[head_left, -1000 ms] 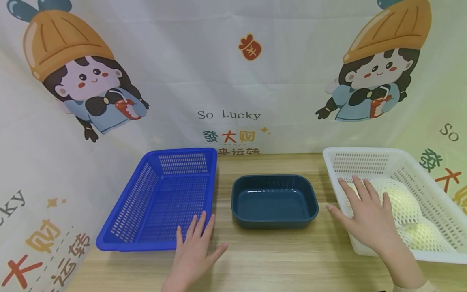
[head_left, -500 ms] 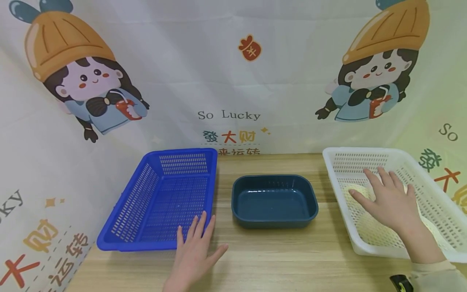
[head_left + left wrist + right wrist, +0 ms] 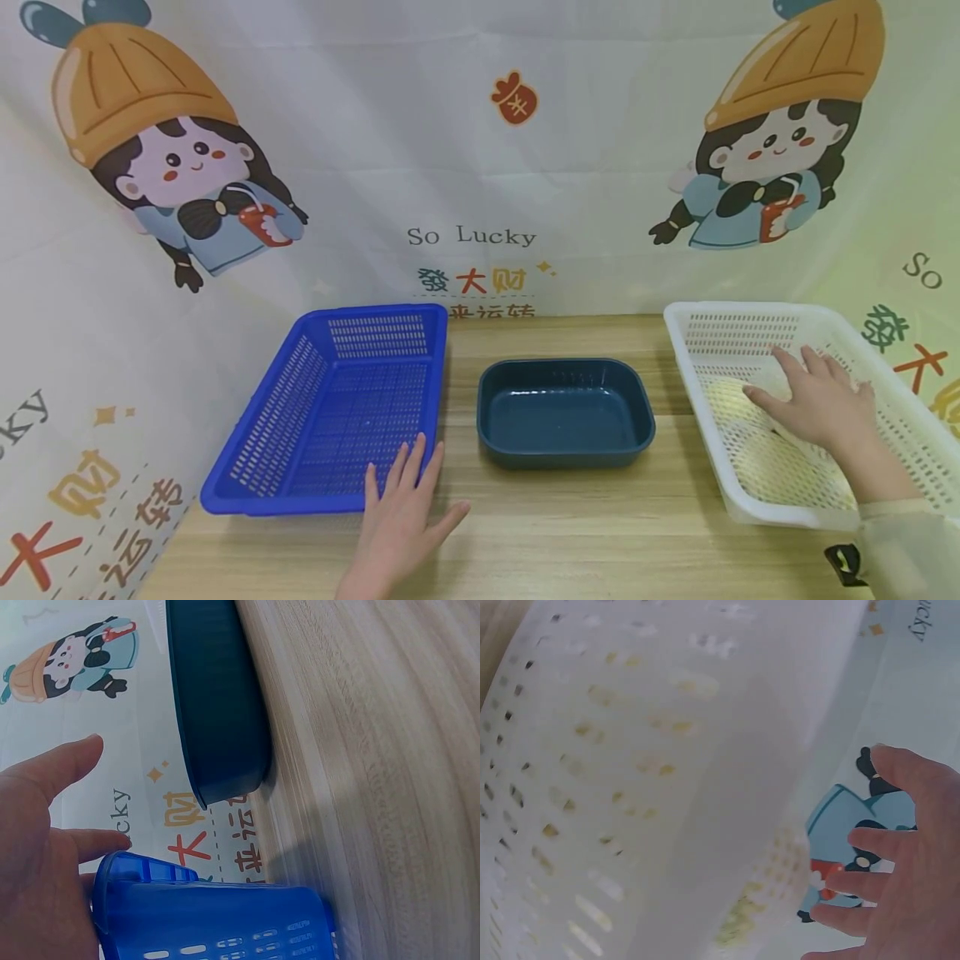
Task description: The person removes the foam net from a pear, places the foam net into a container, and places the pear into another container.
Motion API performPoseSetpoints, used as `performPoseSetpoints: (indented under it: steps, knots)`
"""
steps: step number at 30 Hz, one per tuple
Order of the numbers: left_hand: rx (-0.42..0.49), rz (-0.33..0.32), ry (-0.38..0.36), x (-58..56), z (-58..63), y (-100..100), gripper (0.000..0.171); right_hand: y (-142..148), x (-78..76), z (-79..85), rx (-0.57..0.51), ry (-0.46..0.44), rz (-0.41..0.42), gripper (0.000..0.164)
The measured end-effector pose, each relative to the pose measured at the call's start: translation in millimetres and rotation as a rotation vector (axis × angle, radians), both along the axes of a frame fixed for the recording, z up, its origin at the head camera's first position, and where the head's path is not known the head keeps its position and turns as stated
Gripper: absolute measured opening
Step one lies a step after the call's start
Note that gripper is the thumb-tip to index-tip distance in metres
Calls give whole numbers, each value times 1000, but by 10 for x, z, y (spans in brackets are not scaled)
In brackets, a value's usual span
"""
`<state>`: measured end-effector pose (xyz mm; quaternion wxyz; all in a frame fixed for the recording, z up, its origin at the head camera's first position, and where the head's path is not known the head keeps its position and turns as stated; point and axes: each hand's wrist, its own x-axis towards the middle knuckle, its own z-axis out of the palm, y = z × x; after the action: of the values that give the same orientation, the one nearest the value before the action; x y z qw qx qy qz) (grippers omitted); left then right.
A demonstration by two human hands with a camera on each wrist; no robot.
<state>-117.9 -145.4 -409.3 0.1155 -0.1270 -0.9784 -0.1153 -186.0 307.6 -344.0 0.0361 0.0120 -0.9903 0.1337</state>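
My left hand [image 3: 401, 517] lies with its fingers spread over the near right corner of the blue plastic basket [image 3: 322, 503], fingertips at the rim. In the left wrist view its thumb points away from the basket wall [image 3: 225, 922]. On the right, my right hand [image 3: 821, 404] is held over the white plastic basket [image 3: 708, 433], fingers spread and nothing gripped. Below and beside it lie pale yellow rounded things in white foam netting [image 3: 780, 471], partly covered by the hand. The right wrist view shows the fingers [image 3: 870, 886] apart, past the rim, near one netted piece [image 3: 739, 922].
Between the baskets stands a dark teal rectangular tub [image 3: 566, 417] with nothing in it. Everything rests on a light wooden table [image 3: 570, 533]. A printed cloth [image 3: 480, 167] hangs behind and along both sides. A black object [image 3: 846, 564] shows by the right sleeve.
My right hand has shifted right over the white basket, uncovering netted pieces on its left side. The left hand, blue basket and teal tub have stayed put.
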Motion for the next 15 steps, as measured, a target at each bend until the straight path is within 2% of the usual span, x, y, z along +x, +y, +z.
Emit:
performPoseSetpoints:
  steps: [8,15]
  knots:
    - [-6,0,-18,-1,5,-3,73,91,-38,-68,-17,-105,-6,90]
    - [-8,4,-16,4,24,-4,73,151,-55,-161,-25,-154,-9,94]
